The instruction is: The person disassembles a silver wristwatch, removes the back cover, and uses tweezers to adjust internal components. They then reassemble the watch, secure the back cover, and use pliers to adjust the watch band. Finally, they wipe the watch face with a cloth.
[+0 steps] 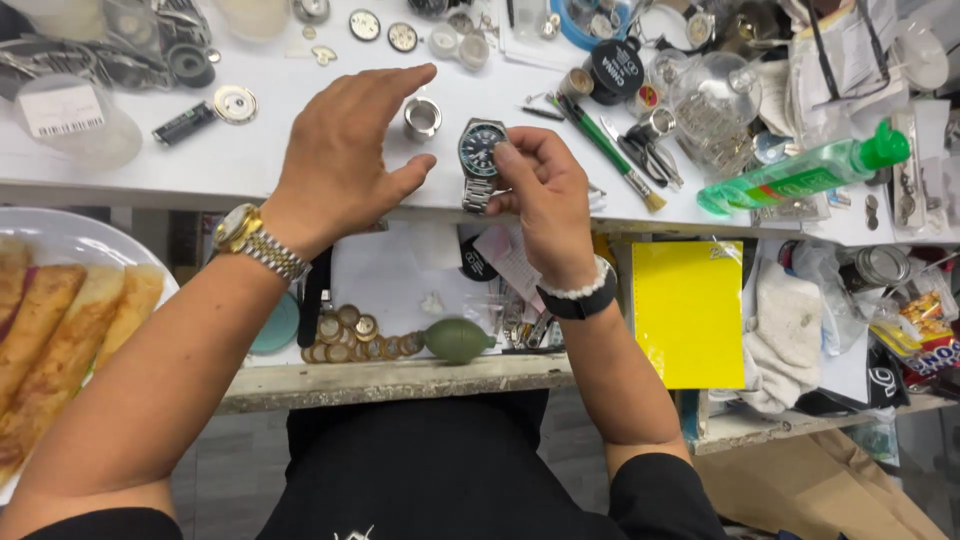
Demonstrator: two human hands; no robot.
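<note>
Centrally, just above the middle of the frame, a watch (481,150) with a dark dial and steel bracelet is pinched at its right edge by the thumb and fingertips of the right hand (545,195); it is held over the front edge of the white bench (200,165). A black band and a white bead bracelet are worn on that wrist.

The left hand (345,150) is held open to the left of the watch, fingers spread and slightly curled, nothing grasped; its fingertips are near a small steel cup (422,118) standing on the bench. A gold-and-steel wristwatch (250,238) is worn on the left wrist.

Listed to the right on the bench: a green-handled brush (610,150), a green bottle (800,178) lying on its side, a glass dome (715,100) and a black round tin (615,68). At upper centre, loose dials (383,30) are laid out.

On the lower shelf, below the hands: a row of round coin-like discs (350,335), a green rubber blower (455,340), a yellow pad (688,310) and a white cloth (785,330). At far left, a white plate (60,235) with folded golden flatbreads (50,340) is seen.
</note>
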